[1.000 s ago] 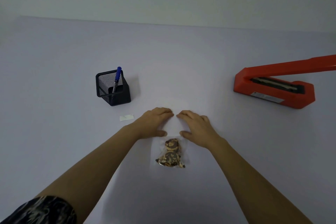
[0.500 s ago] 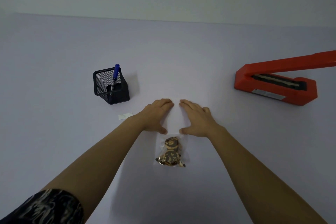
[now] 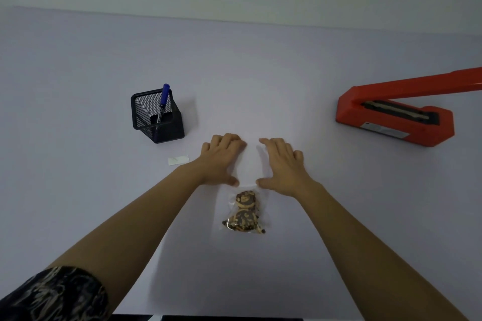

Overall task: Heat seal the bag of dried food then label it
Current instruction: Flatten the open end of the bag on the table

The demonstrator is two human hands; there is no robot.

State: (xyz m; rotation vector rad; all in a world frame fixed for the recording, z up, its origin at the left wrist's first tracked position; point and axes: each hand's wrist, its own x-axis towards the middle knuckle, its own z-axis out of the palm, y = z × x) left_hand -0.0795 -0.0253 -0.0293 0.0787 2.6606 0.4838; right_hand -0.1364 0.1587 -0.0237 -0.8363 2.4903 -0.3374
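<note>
Two flat hands, left hand (image 3: 221, 159) and right hand (image 3: 283, 165), press palm-down on the empty upper part of the clear bag (image 3: 245, 212), grasping nothing; since a second earlier the fingertips have drawn apart, exposing more film between them. Judged from this, the bag mouth is being smoothed before sealing. The dried food (image 3: 245, 214) sits at the near end, on the table (image 3: 78, 73). The film's far edge is barely discernible. The sealer (image 3: 396, 117), arm raised, is cut off at right; the label (image 3: 178, 160) and pen (image 3: 163, 101) lie untouched.
</note>
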